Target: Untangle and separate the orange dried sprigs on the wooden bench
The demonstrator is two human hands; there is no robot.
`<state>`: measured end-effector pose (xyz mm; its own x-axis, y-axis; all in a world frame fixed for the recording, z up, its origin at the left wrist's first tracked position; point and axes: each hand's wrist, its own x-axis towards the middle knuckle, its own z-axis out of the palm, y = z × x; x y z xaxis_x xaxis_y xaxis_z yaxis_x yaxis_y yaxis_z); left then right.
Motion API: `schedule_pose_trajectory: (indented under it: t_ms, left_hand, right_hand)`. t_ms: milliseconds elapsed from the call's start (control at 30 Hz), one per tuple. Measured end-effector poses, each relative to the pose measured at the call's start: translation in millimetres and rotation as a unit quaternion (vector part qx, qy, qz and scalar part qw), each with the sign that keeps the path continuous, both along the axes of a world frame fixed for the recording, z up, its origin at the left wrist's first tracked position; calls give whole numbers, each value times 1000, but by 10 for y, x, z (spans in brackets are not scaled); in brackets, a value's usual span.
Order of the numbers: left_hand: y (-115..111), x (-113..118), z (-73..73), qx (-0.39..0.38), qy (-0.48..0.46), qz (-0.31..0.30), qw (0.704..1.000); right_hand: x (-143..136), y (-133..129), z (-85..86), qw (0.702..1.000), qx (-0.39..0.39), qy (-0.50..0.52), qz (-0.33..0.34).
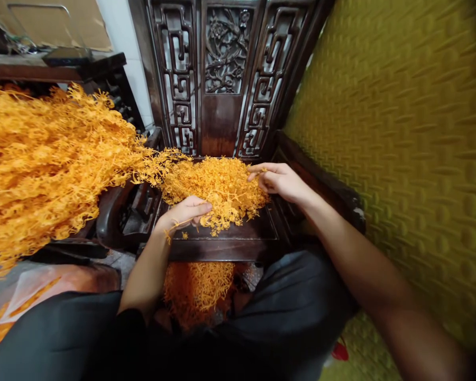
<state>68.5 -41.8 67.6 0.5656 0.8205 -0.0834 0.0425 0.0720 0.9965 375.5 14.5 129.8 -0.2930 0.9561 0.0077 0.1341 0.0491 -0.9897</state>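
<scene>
Left hand (188, 210) has its thumb closed over bent fingers on an orange sprig (206, 216) at the near left edge of a heap of orange branching strands (218, 182). The right hand (280, 180) is half curled at the heap's right edge, a thin orange piece (262, 170) at its fingertips; whether it is gripped cannot be told. The heap lies on a glossy dark wooden seat (238, 250), before a backrest (222, 119) carved with fretwork and a floral panel. To the right stands a yellow-green wall covering (400, 121) with raised patterning; upper left are a cardboard sheet (55, 21) and white tiles (137, 87).

Under the fingers the strands are frizzy, thin and forked, lighter at the near side. Leftward they run into a bigger, looser mass (51, 159) over the curved armrest (113, 211); another clump (210, 283) shows below the seat.
</scene>
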Motion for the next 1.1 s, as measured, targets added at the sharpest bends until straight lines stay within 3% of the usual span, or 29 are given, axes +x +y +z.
schedule_pose_trajectory:
  t_ms: [67,200,367,467,600,667,733,800,833,900,1100]
  left_hand:
    - [15,93,-50,-35,-11,-6,999]
    - [40,193,-131,-76,-19,-32,996]
    - [73,222,-187,-86,-37,-51,994]
    - [94,274,-183,-95,-67,-49,992]
    - [95,254,-127,-86,-77,-42,992]
    - [84,171,-85,-74,-65,-48,994]
    - [74,68,-49,-58,-49,-53,996]
    - [75,-13,-26,-36,-30,-43,998]
    - [81,-36,-18,-24,-18,-33,999]
    - [100,-41,-7,-2,5,-24,1000]
    - [128,102,68,66,54,0,996]
  right_hand:
    - [-154,-75,-45,995,-41,24,90]
    - [-294,-85,-190,955,-145,14,257]
    - [-302,-63,-259,938,-160,-42,304]
    - [-415,-152,-186,934,-107,-84,330]
    - [-452,-127,-137,944,35,-155,288]
    - [-316,-6,-153,960,90,-181,195]
    - [-115,134,-177,969,126,-205,56]
    - [54,227,-188,968,123,-208,-61]
    - [102,242,-182,971,110,-196,-87]
    - [102,200,-140,981,87,-152,-85]
    - [-217,-224,160,997,57,-44,22]
